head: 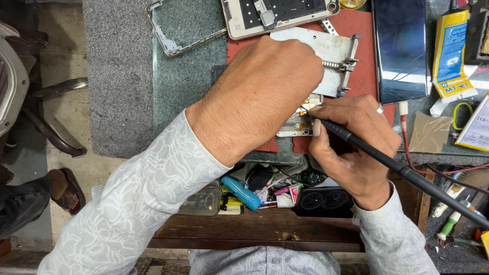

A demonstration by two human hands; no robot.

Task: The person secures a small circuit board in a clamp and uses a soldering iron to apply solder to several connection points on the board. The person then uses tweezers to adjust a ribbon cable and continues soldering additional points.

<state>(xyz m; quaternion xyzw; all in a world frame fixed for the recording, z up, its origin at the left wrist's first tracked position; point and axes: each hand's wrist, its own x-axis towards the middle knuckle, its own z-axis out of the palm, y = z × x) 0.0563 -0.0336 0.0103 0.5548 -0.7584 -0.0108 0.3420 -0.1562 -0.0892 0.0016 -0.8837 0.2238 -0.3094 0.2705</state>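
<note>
Patterned grey sleeves lead up: the right hand grips a black soldering iron, the left hand presses the circuit board. The board lies on a red mat over the glass-topped bench, with a cluttered wooden drawer below and a bare floor to the left.

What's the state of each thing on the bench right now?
left hand: palm down, pressing over the small board
right hand: grip closed on the black tool
black tool: held pen-like, tip at the board
small board: flat, mostly hidden by the hands
metal clamp fixture: lying flat on the red mat
opened phone: back cover off
dark phone: screen dark, lying flat
</note>
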